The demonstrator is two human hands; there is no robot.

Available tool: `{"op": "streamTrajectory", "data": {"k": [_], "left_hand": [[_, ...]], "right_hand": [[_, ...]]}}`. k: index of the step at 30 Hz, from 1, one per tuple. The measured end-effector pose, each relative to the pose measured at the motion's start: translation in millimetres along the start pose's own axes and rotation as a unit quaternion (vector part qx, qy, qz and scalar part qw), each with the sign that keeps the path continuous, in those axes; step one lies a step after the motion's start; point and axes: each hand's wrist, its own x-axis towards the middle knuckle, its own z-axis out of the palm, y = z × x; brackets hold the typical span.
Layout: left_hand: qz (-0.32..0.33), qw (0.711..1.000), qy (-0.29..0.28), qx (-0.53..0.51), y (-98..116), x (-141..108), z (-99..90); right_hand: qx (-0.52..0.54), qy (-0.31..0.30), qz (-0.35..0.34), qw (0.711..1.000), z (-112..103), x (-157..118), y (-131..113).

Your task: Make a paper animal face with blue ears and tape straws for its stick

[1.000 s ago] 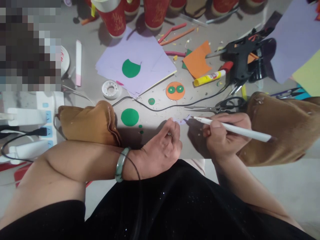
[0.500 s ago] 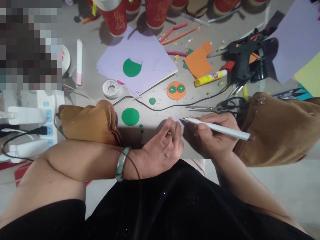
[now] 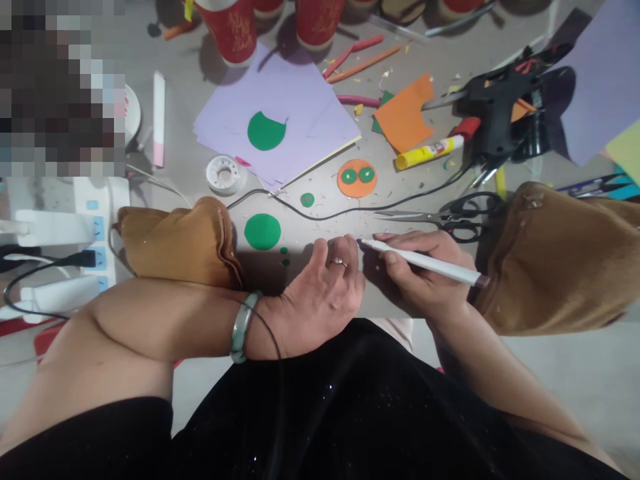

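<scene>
- The grey table filled most of the view, littered with paper crumbs and offcuts, its near edge running just in front of the person's black garment.
- The right hand grasped a white marker over the near part of the table, its tip just beside the left fingertips.
- The left hand rested on the surface with its fingers bent; whether it pinched anything under them, I could not tell.
- Near the left hand lay a green disc, and beyond it a roll of tape.
- A thin black cable wound across the middle, past an orange disc bearing two green ovals.
- Farther off, purple sheets lay stacked under a notched green piece, with red cups standing behind.
- To the right sat dark-handled scissors, a yellow glue stick, a cut orange sheet and a black glue gun.
- Brown cloth bundles lay on either side of the hands.
- At left, a white power strip held several plugs.
- Pale floor showed below the table edge.
</scene>
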Motion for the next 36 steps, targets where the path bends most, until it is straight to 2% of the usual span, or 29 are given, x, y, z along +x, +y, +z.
{"op": "streamTrajectory", "data": {"k": [8, 17, 23, 36], "left_hand": [[-0.002, 1.0, -0.018, 0.005, -0.6, -0.1, -1.6], [-0.007, 0.999, -0.022, 0.027, 0.7, 1.3, -4.0], [-0.01, 0.999, -0.017, 0.031, 0.5, 1.4, -4.2], [-0.005, 0.999, -0.051, -0.009, 0.5, 2.9, -5.1]], "right_hand": [[-0.023, -0.016, -0.057, 0.998, -2.8, 6.2, -5.7], [-0.012, -0.023, -0.052, 0.998, -3.0, 6.2, -6.2], [-0.037, -0.021, -0.075, 0.996, -2.3, 6.3, -6.7], [-0.021, -0.026, -0.068, 0.997, -2.0, 5.1, -5.6]]}}
